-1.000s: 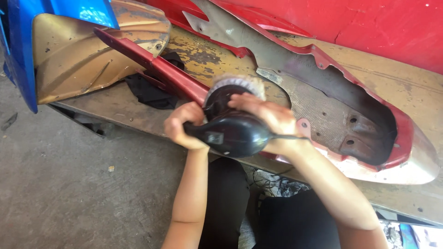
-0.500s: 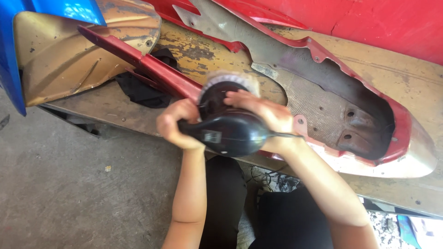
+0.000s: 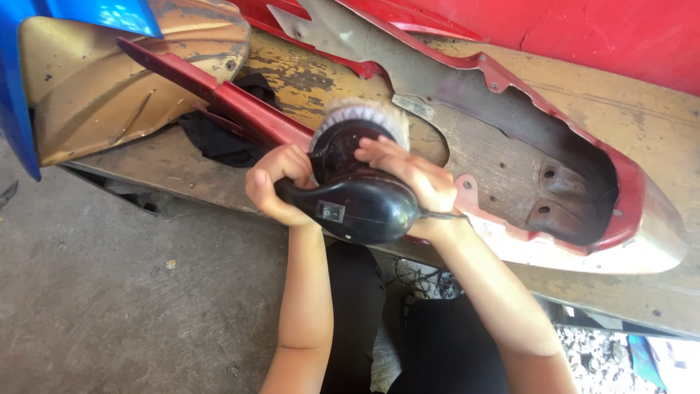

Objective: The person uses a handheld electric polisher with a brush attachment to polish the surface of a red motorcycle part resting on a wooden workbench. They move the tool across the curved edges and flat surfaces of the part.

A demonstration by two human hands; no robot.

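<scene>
Glossy black polisher (image 3: pixel 364 208), fluffy pad perhaps spinning, left hand (image 3: pixel 277 186) and right hand (image 3: pixel 408 179) gripping it

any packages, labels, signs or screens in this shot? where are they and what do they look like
No screens, signs or labels show.
Possible package: bottom right corner on the floor, blue and white, too cut off to tell.
Rocker switch: small black-and-white rectangle on the black power tool held by left hand and right hand.
</scene>
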